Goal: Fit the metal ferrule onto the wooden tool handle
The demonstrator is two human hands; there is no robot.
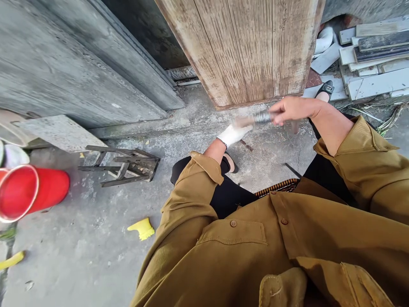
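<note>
A: Position of the piece, and the grip?

B: What looks like a wire coil [262, 117] is up off the ground [105, 260], between the two hands. The right hand [290, 109], bare, pinches one end with thumb and fingers. The left hand [234, 131], in a white glove [230, 137], is at the other end; its fingers blur, so I cannot tell how far they close.

A: Why one at each end?

B: My reading: the middle turns stay exposed, and the coil is steadied from both sides. The glove probably guards against rough wire.

A: Surface and surroundings?

B: Grey, scuffed concrete. Ahead, a worn wooden panel [249, 55] meets a low ledge; leaning or hung, cannot tell. Person's left: a small wooden stool [123, 165], and beyond it a red bucket [53, 189]. Nearer, a yellow scrap [143, 228].

A: Right side?

B: Stacked boards [380, 83] by the wall, likely heaped there to leave the ground free for working.
</note>
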